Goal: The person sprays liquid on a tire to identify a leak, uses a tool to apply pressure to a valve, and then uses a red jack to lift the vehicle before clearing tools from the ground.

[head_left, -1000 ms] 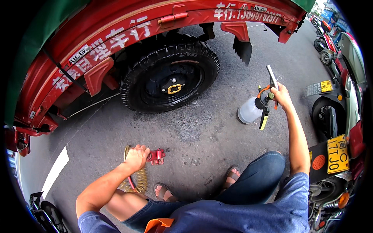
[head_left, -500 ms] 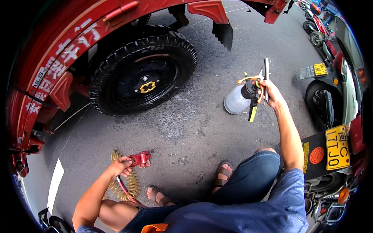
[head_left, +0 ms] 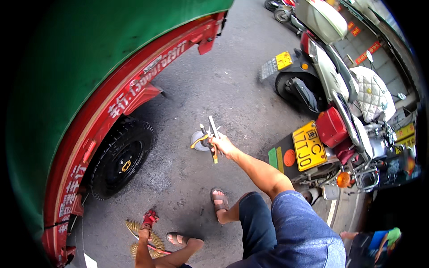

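Observation:
My right hand (head_left: 223, 144) is closed round a bundle of tools held out over the asphalt. In it are a pale translucent pump spray bottle (head_left: 195, 141) with a dark head, orange-handled pliers (head_left: 197, 143) and a grey metal bar (head_left: 212, 122). My left hand (head_left: 144, 233), low at the left, is closed on a red metal tool (head_left: 150, 217) with a short cylindrical part. Its exact kind does not show. Behind that hand is a coiled yellowish air hose (head_left: 158, 244) with a red end piece; whether the fingers also hold it I cannot tell.
At left stands a red truck (head_left: 138, 96) with a green cover (head_left: 80, 49) and a black wheel (head_left: 123, 161). Parked motorcycles (head_left: 308, 89) line the right, one with a yellow plate (head_left: 309, 145) close to my right arm. Another person (head_left: 380, 245) is at the lower right.
The view has swung right and rises higher above the ground. Both hands keep their holds; the spray bottle and tools now appear farther left in view, and the red tool lower.

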A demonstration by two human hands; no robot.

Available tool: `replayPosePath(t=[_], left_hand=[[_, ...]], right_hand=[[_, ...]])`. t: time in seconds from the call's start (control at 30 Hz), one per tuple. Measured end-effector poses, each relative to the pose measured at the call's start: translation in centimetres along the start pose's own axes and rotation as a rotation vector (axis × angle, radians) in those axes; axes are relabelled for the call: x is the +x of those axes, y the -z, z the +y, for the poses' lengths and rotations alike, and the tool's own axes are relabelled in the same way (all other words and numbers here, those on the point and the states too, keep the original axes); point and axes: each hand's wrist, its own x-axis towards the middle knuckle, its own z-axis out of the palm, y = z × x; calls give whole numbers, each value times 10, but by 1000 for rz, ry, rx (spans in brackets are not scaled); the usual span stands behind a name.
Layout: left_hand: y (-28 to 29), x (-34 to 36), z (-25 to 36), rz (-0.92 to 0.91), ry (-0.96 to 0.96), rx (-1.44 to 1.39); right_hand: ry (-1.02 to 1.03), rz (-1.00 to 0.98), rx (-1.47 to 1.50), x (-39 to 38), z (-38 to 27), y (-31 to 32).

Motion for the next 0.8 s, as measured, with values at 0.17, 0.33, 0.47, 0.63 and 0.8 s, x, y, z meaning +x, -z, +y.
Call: replayPosePath(t=[0.17,0.33,0.47,0.63,0.8], left_hand=[[-1,-133,52,-14,182,-229],[60,-271,102,-131,309,-132],[74,-359,114,-207,251,-50],[54,-430,157,-234,156,57],[-43,-484,228,-367,19,277]], right_hand=[[79,-109,-51,-139,-8,43],[-27,19,-143,-275,-26,67],[-87,227,-16,-398,-16,82],[-171,422,44,-558,27,100],[-265,862,293,-728,136,99]])
